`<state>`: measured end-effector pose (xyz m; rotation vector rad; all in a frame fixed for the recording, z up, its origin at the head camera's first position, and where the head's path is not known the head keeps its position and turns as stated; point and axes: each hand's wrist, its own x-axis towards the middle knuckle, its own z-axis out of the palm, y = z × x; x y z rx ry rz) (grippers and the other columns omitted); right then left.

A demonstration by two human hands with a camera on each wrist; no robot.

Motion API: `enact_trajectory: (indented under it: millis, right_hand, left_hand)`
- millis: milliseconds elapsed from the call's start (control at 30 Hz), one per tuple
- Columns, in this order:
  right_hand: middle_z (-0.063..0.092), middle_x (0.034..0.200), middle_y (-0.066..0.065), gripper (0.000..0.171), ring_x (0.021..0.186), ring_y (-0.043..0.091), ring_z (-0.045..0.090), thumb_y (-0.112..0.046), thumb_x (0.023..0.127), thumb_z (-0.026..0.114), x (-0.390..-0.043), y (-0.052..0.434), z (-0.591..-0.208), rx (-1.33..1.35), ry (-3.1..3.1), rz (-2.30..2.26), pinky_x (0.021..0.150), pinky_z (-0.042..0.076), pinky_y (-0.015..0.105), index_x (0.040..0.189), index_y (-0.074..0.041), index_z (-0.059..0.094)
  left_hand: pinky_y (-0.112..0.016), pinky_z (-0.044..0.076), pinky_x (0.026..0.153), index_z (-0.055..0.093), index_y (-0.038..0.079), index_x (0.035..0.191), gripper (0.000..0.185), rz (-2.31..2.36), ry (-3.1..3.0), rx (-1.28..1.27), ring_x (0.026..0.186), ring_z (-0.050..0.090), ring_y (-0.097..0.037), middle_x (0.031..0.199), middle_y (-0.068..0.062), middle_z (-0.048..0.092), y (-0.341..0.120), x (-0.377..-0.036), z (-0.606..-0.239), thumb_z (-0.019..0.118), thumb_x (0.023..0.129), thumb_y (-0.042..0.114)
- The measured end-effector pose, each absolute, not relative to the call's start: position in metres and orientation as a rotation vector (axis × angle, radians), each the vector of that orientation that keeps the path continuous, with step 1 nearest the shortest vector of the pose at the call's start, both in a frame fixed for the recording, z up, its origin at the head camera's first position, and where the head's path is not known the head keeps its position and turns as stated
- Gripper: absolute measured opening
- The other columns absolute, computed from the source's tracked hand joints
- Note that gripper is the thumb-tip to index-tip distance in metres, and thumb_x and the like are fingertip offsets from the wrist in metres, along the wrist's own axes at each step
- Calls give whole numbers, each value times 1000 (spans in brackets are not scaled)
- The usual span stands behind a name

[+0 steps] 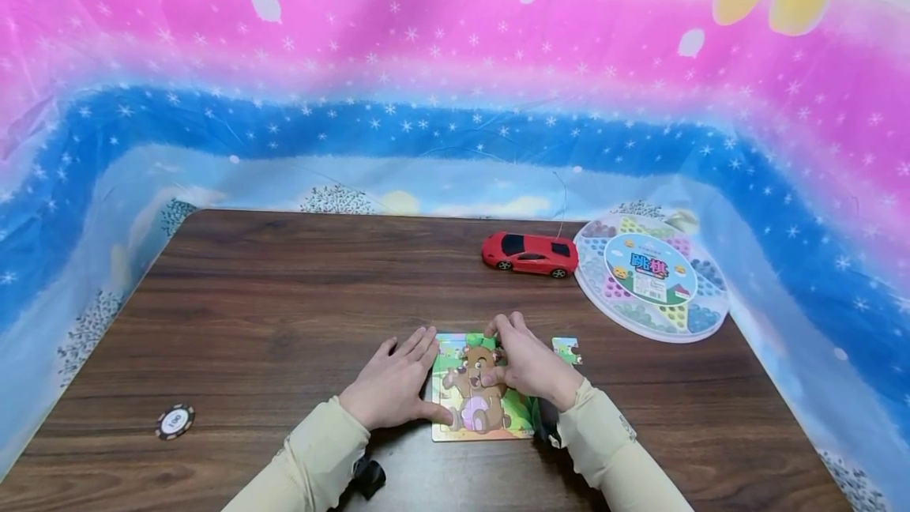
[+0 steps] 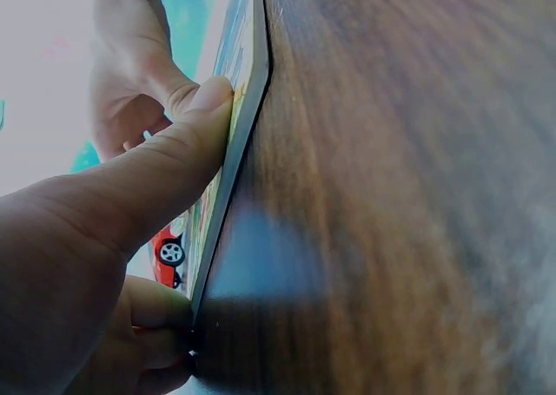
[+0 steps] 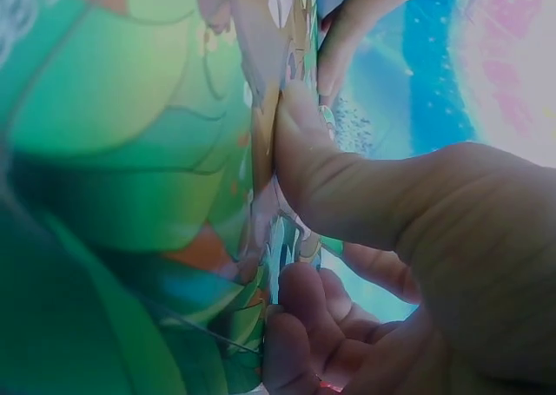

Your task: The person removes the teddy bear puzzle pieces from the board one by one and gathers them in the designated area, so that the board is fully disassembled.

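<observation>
- The puzzle (image 1: 483,413), showing a cartoon bear, lies flat just below the centre of the head frame, between the two hands.
- The left hand (image 1: 391,389) is spread, thumb wide of the straight fingers; it rests along the puzzle's left edge, fingers near the upper left corner, thumb on the surface lower down.
- The right hand (image 1: 533,366) reaches over the puzzle's upper right, fingers bent, thumb on the bear's face; whether it pinches a piece cannot be told.
- A loose puzzle piece (image 1: 565,347) lies just right of that hand.
- A red toy car (image 1: 529,254) stands right of centre, higher in the frame, beside a round game set (image 1: 664,267) at right.
- A chip (image 1: 174,422) marked 100 lies at lower left on the brown wooden table (image 1: 306,283).
- A pink and blue patterned cloth (image 1: 455,46) fills the upper frame.
</observation>
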<state>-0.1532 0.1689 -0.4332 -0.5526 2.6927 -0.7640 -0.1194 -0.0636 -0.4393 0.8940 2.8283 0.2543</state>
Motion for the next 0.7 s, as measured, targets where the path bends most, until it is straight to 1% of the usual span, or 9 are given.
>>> enact_trajectory:
  millis: [100,200,300,433,700]
  right_hand:
    - [44,103,7,52,79,17,51,-24,75,78,-152,169,-432,-569,2701,-761,67,46,29,114,-11,45]
    - [46,97,5,51,79,17,49,-22,75,79,-152,168,-432,-589,2711,-758,68,45,30,112,-11,45]
    - [47,93,4,50,78,17,49,-20,75,79,-151,167,-431,-596,2714,-767,66,44,30,111,-10,45]
    - [46,93,5,50,76,17,48,-18,76,78,-151,166,-432,-611,2722,-773,65,43,29,111,-9,44]
    - [46,91,4,50,74,16,48,-19,77,78,-150,168,-434,-626,2701,-793,63,44,28,111,-11,42]
  left_hand:
    - [-56,22,106,32,1,146,107,255,2823,891,141,18,-28,153,-16,21,-63,-120,-440,50,73,78]
    - [-56,22,106,31,1,146,108,254,2816,885,141,17,-28,153,-16,20,-63,-120,-440,49,73,78]
    - [-56,22,106,31,1,146,108,253,2815,884,141,17,-28,153,-16,20,-64,-120,-440,49,73,78]
    - [-56,22,106,32,1,146,107,253,2816,881,141,17,-28,153,-16,20,-64,-121,-439,50,73,78]
    - [-56,21,106,31,1,146,108,256,2813,870,141,16,-28,154,-16,20,-64,-120,-440,50,73,78]
